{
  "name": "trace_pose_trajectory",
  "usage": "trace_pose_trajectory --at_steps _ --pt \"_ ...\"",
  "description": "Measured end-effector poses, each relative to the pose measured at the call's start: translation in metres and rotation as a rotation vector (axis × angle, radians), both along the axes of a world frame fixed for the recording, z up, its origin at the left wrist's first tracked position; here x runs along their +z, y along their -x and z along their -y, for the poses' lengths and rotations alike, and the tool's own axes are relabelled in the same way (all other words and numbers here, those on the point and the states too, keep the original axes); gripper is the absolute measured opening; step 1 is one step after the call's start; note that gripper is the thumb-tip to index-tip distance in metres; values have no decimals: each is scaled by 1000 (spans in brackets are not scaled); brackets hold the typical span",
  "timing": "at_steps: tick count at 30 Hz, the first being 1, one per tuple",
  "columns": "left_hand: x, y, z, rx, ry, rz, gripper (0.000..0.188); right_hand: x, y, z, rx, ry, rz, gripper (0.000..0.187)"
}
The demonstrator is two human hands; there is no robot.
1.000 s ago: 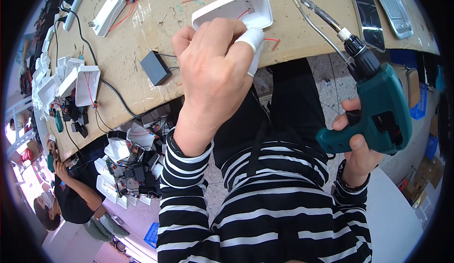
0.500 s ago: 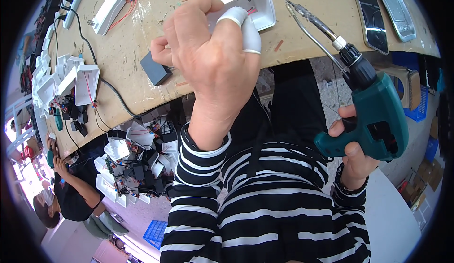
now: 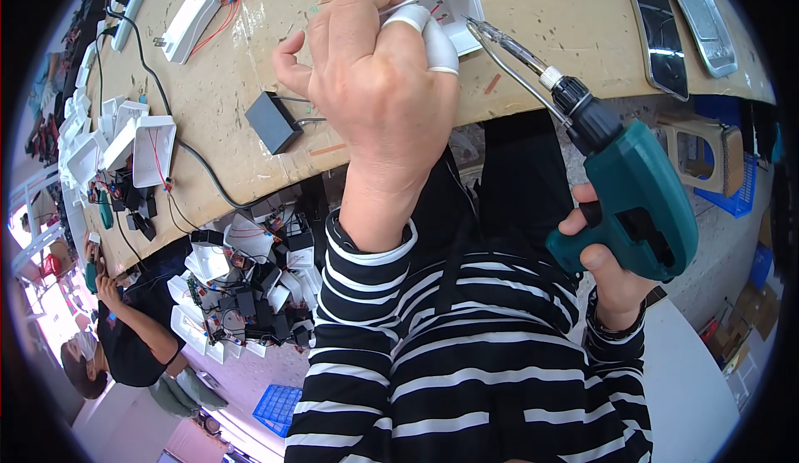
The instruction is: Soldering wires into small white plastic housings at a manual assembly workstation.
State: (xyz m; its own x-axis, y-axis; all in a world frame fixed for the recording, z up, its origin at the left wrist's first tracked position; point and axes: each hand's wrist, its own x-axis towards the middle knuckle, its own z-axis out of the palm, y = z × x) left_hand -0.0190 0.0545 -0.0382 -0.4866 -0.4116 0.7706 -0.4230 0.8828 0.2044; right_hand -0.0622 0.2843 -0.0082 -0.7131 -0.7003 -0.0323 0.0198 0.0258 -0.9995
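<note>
My left hand (image 3: 379,80), with white finger cots on two fingers, is closed on a white plastic case (image 3: 468,1) near the table edge. Its fingertips are partly hidden inside the case, where a short red wire shows. In my right hand (image 3: 616,276) is a green gun-shaped soldering iron (image 3: 645,184), gripped by the handle with a finger by its black trigger. The iron's tip and thin metal feed tube point at the right side of the case; whether they touch it I cannot tell. A dark grey rectangular block (image 3: 273,122) with leads lies left of my left wrist.
A white plug-in device (image 3: 190,24) with red wires lies at the upper left. White cases (image 3: 153,151) and a black cable are at the left. Below the table sits a heap of cases and electronics (image 3: 241,288). Two shiny panels (image 3: 653,30) lie at the right. A co-worker (image 3: 137,346) sits at lower left.
My right hand has brought the soldering iron leftward, its tip now beside the case. My left hand has shifted slightly up, uncovering the leads by the grey block.
</note>
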Motion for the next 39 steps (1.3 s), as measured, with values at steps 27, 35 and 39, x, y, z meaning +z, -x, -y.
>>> trace_pose_trajectory --at_steps 27,35,39 --pt "-2 2 2 -13 14 -47 6 1 11 20 28 -51 -43 60" --pt "-2 2 3 -17 17 -57 6 5 13 22 11 -13 -17 50" --pt "6 2 -2 -21 22 -19 5 5 13 24 4 1 -38 50"
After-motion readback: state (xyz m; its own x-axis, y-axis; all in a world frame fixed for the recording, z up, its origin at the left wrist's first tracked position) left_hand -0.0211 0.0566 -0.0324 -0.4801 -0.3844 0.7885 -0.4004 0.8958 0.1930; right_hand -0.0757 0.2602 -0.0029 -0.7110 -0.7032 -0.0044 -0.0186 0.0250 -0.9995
